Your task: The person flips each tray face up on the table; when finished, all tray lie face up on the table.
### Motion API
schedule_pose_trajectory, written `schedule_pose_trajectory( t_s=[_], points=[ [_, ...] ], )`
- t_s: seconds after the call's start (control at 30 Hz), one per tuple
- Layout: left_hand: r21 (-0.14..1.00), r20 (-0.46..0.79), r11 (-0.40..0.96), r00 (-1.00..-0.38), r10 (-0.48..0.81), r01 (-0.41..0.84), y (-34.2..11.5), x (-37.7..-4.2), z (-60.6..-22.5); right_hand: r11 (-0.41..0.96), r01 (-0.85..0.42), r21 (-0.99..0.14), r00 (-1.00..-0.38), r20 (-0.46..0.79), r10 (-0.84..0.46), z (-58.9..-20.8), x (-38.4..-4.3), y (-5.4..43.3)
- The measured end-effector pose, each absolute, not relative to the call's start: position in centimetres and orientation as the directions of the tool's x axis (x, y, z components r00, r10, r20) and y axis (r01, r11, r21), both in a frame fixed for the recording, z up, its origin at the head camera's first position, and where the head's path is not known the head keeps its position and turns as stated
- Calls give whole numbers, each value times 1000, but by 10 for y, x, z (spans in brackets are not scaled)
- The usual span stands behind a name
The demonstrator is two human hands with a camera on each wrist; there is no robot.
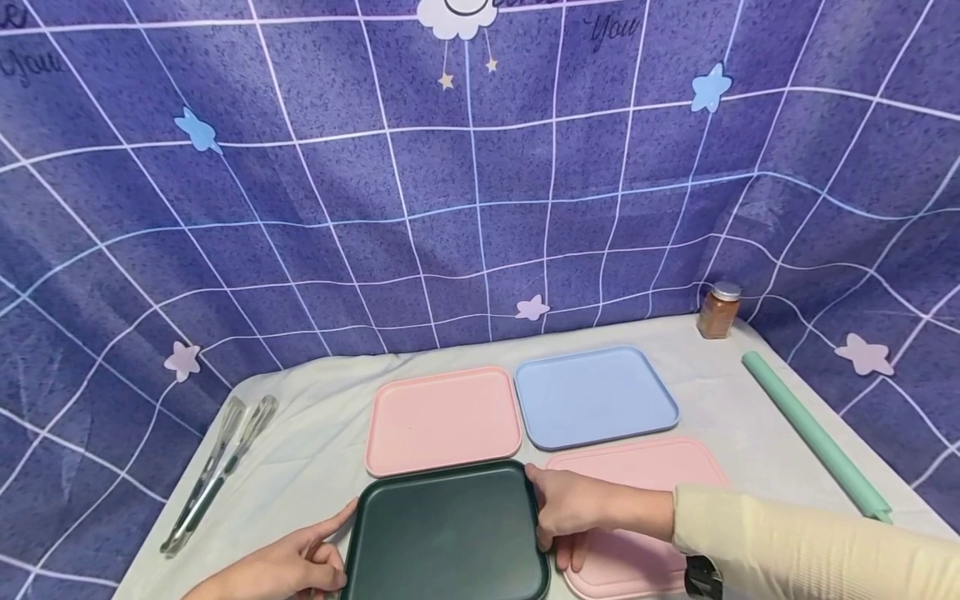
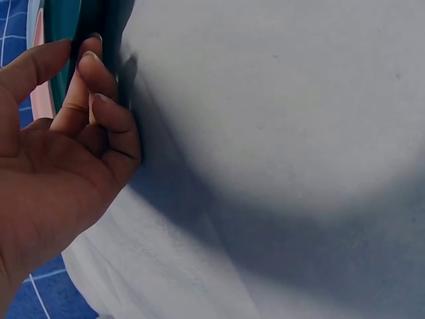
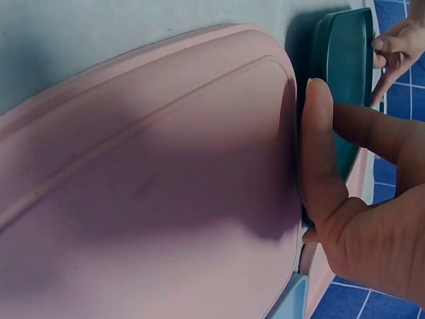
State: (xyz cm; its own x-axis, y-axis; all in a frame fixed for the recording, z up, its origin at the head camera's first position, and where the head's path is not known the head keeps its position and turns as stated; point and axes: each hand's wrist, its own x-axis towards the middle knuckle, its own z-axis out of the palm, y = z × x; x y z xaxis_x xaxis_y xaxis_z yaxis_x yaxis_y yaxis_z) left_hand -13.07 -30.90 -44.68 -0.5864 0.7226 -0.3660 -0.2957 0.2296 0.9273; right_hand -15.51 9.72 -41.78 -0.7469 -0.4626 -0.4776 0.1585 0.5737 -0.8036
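A dark green rectangular tray (image 1: 450,533) lies at the front middle of the table, its near edge cut off by the frame. At its left edge my left hand (image 1: 281,567) pinches the rim between thumb and fingers. My right hand (image 1: 566,508) grips the opposite edge, and its lower fingers reach down beside a pink tray (image 1: 637,562) with a ridge line along its border. In the right wrist view that pink tray (image 3: 153,173) fills the left side, while the green tray (image 3: 348,60) shows between both hands.
Behind the green tray lie another pink tray (image 1: 446,421) and a blue tray (image 1: 596,396). Tongs (image 1: 217,475) rest at the left edge. A rolled green mat (image 1: 813,433) and a spice jar (image 1: 719,311) are on the right. A patterned purple cloth (image 1: 480,183) hangs around the table.
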Motion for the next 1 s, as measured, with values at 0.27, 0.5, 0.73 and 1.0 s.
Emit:
schedule_pose_trajectory(
  t_s=[0.27,0.5,0.73,1.0],
  points=[
    [927,-369,236,-598,712,-292,-308,-129,-447,605,117,-787,-757,-465,-459,-418,-156,95],
    [925,-376,248,-613,695,-286,-308,-128,-447,630,79,-772,-758,-457,-465,-417,-156,94],
    [940,-342,254,-623,704,-228,-306,-128,-449,651,70,-756,-755,-466,-461,-416,-156,93],
    [936,-351,246,-602,718,-252,-306,-127,-448,681,74,-729,-752,-489,-442,-412,-158,91]
  ],
)
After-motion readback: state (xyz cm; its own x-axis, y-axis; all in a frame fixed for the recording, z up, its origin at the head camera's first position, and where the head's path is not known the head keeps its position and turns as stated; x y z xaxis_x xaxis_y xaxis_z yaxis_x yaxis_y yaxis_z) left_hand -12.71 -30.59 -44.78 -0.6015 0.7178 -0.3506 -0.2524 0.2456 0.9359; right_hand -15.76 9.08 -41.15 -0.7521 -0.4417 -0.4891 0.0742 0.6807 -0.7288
